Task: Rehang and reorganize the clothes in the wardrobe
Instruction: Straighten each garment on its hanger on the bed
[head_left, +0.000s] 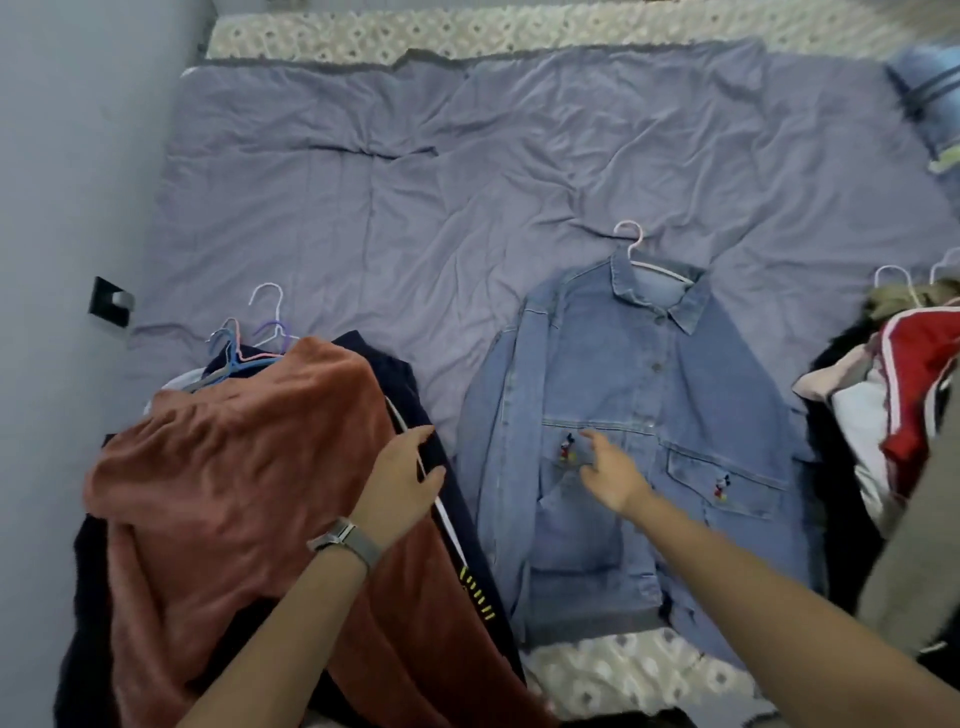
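Head view: left hand (402, 475) flat on plush rust garment (234, 467); right hand (613, 470), grip slack, over denim shirt (649, 415).

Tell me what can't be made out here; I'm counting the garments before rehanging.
- Left pile, head view: garments under the rust fleece are covered; the count is unclear.
- Right pile: cut off by the frame edge.
- Denim shirt: hem blurred.
- Blue item, top right: blurred, cropped.

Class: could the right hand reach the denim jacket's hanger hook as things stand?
Probably yes: the right hand hovers open over the denim jacket, and the hanger hook lies uncovered on the bedspread beyond.
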